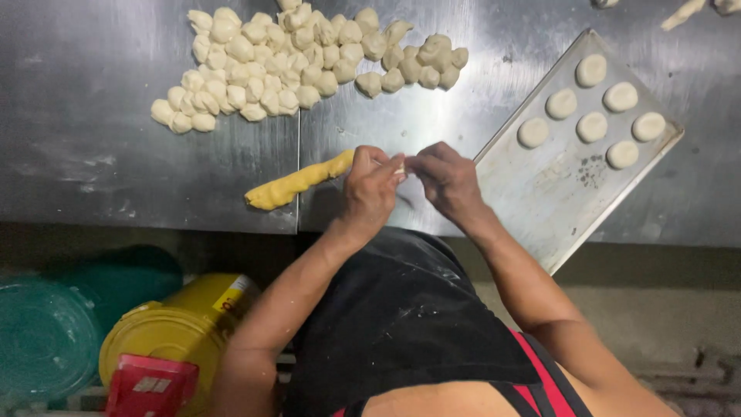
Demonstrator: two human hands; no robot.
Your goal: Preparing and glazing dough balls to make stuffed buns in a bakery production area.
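1. Containers sit nearest, under the table edge at lower left: a yellow drum [174, 332] with a small yellow label near its top rim, a red box [150, 384] in front of it, and a teal lid [42, 336] beside them.
2. Both hands meet over the steel table [85, 154]: the left hand [370, 189] and right hand [448, 177] pinch a small white dough piece [401, 166] between their fingertips.
3. Just left lies a yellow filling roll [297, 183].
4. To the right, a metal tray [556, 193] holds six shaped rounds [592, 126].
5. Farthest, a heap of dough pieces [293, 62].

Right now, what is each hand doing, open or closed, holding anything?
Left hand: closed on the yellow dough roll.
Right hand: fingers pinched on a small pale dough piece between both hands.
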